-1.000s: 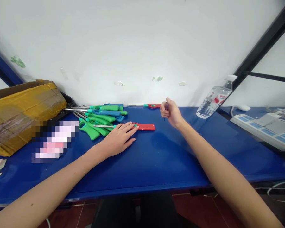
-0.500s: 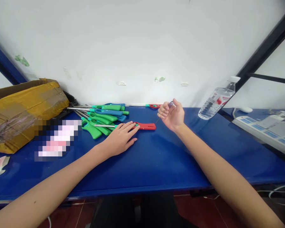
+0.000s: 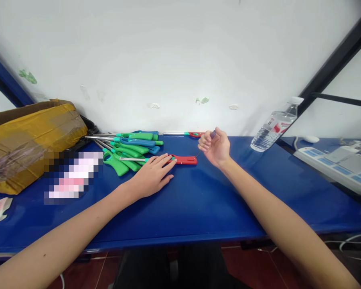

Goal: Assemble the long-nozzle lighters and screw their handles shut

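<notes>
A blue tabletop (image 3: pixel 198 208) runs along a white wall (image 3: pixel 180 48) marked by peeled patches; red floor tiles (image 3: pixel 92 273) show below its front edge. A red lighter (image 3: pixel 187 160) lies lengthwise near mid-table, its handle end toward the right. The left hand (image 3: pixel 155 172) rests flat across its middle—fingers extended, thumb apart. The right hand (image 3: pixel 217 148) is closed around a purple-handled tool (image 3: pixel 213 134), whose thin shaft points at the handle end; contact cannot be confirmed.

Tabletop extends from both hands to the front edge, and from the right hand to a plastic bottle (image 3: pixel 273 127) and a white power strip (image 3: pixel 331 162). Leftward travel is bounded by a pile of green and blue lighters (image 3: pixel 132 150); rearward, by a second red lighter (image 3: pixel 195 135) along the wall edge.

A taped carton (image 3: pixel 33 146) occupies the left end—top open, contents hidden. The bottle is capped; its fill level is unclear.
</notes>
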{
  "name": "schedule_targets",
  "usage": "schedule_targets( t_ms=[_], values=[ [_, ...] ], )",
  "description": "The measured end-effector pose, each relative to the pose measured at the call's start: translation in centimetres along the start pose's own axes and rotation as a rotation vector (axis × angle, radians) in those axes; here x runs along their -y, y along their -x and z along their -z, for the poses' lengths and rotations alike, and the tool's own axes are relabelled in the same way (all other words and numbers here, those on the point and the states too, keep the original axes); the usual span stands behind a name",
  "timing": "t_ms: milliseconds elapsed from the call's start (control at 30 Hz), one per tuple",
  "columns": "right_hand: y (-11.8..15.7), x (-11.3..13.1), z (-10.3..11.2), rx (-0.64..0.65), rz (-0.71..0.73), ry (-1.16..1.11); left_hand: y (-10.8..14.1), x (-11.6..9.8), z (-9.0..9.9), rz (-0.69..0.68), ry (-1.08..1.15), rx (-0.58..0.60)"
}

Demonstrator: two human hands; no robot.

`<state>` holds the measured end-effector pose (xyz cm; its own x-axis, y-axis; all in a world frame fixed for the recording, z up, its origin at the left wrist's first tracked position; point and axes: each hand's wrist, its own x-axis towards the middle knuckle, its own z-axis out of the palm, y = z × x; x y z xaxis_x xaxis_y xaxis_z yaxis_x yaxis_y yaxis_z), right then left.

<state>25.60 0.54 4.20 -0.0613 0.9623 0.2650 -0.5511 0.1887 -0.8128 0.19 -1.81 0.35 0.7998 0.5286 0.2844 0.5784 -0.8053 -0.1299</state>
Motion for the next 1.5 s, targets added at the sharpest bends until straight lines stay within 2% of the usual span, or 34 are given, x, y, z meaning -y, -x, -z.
schedule_targets(
  t_ms=[233, 433, 700, 1000, 1267, 1500],
  values=[
    [-0.09, 0.12, 0.39, 0.046, 0.026, -0.033, -0.03, -0.05, 0.06, -0.005, -0.02, -0.005],
    [-0.07, 0.2, 0.3, 0.007, 0.003, -0.031, -0.04, -0.09, 0.1, -0.003, -0.014, 0.006],
    [-0.17, -0.14, 0.65, 0.048, 0.0, -0.045, -0.03, -0.1, 0.15, -0.008, -0.022, -0.003],
    [-0.1, -0.25, 0.17, 0.001, 0.003, 0.078, -0.02, -0.09, 0.12, 0.001, -0.008, 0.0],
    [-0.21, 0.23, 0.65, 0.003, 0.024, -0.024, -0.02, -0.11, 0.21, -0.007, -0.007, -0.005],
    [-0.29, 0.06, 0.7, 0.008, 0.033, 0.009, 0.0, -0.06, 0.15, 0.0, -0.002, -0.003]
  ],
)
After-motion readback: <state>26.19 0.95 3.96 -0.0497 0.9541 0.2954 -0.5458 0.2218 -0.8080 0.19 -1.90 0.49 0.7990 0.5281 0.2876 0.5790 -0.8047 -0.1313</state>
